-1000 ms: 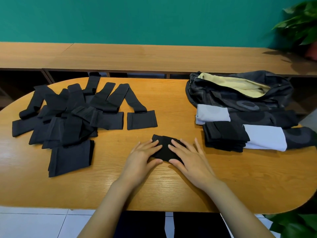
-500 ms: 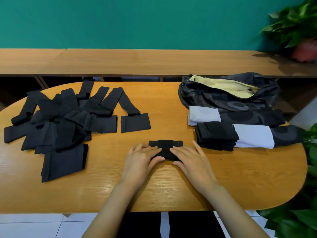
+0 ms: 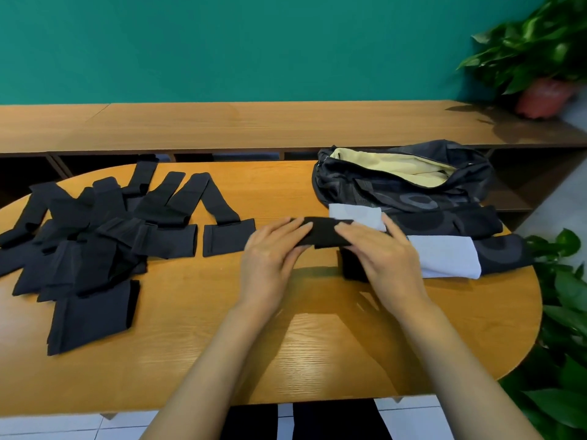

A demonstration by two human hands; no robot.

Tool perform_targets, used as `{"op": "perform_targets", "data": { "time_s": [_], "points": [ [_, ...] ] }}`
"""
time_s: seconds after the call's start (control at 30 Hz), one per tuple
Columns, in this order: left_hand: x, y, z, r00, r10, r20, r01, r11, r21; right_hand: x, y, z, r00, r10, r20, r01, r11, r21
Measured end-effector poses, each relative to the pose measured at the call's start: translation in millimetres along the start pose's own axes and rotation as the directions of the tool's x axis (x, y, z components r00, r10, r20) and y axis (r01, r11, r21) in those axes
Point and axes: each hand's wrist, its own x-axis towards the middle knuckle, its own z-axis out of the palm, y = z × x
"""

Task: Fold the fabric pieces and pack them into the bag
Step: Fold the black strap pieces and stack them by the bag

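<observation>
Seen from the head view, the oval wooden table (image 3: 286,360) has bare wood along its near rounded edge and in a strip down the middle. That strip runs between the pile of unfolded black pieces (image 3: 95,236) on the left and the bag (image 3: 406,185) at the far right. Leafy plants (image 3: 565,312) crowd the table's right edge.

Over the strip the left hand (image 3: 270,258) and right hand (image 3: 384,252) each grip an end of a folded black piece (image 3: 320,231), fingers curled over its top. It is a flat, compact bundle held above the wood, with its shadow beneath. A stack of folded black pieces (image 3: 351,265) sits just under the right hand. The bag gapes open, showing its yellow lining.
</observation>
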Motion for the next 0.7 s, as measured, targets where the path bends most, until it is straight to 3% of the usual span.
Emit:
{"op": "perform_targets", "data": {
  "time_s": [0.07, 0.13, 0.27, 0.37, 0.53, 0.7],
  "points": [
    [17.8, 18.7, 23.9, 0.994, -0.039, 0.102, 0.041, 0.999, -0.010, -6.6, 25.3, -11.6, 0.998, 0.050, -0.029, -0.051, 0.997, -0.054],
    [24.7, 32.7, 48.1, 0.946, -0.119, 0.300, 0.138, 0.990, -0.042, -18.7, 47.6, -19.2, 0.993, 0.116, 0.003, -0.115, 0.989, -0.095],
    [9.0, 40.1, 82.4, 0.798, -0.173, 0.577, 0.296, 0.947, -0.125, -46.1, 68.2, -27.3, 0.909, 0.311, 0.279, -0.298, 0.950, -0.090],
    [-0.2, 39.7, 91.3, 0.773, -0.227, 0.593, 0.400, 0.900, -0.177, -58.9, 70.0, -23.1, 0.836, 0.387, 0.389, -0.389, 0.918, -0.077],
    [0.7, 42.4, 93.7, 0.816, -0.208, 0.540, 0.388, 0.889, -0.244, -62.3, 66.0, -12.9, 0.857, 0.392, 0.334, -0.369, 0.920, -0.134],
    [0.2, 39.6, 96.9, 0.826, -0.247, 0.507, 0.391, 0.899, -0.199, -63.3, 66.1, -8.9, 0.845, 0.419, 0.332, -0.369, 0.906, -0.205]
  ]
}}
